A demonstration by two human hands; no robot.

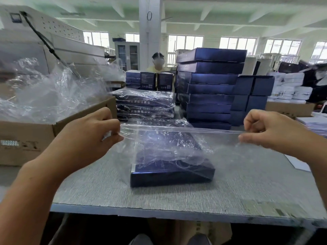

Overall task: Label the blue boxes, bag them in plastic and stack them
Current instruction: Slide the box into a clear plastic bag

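Left of our left fingers sits a cardboard carton (35, 137) heaped with loose clear plastic. Our left hand (92, 137) is curled, thumb and fingers pinching one end of the clear plastic bag's (177, 138) upper edge. Between our two sets of fingers that edge runs taut. The crinkled, glossy film hangs below it, draped over a flat dark blue box (169, 175) lying on the grey desk (159, 197). Our right hand (276, 131), curled likewise, pinches the other end.
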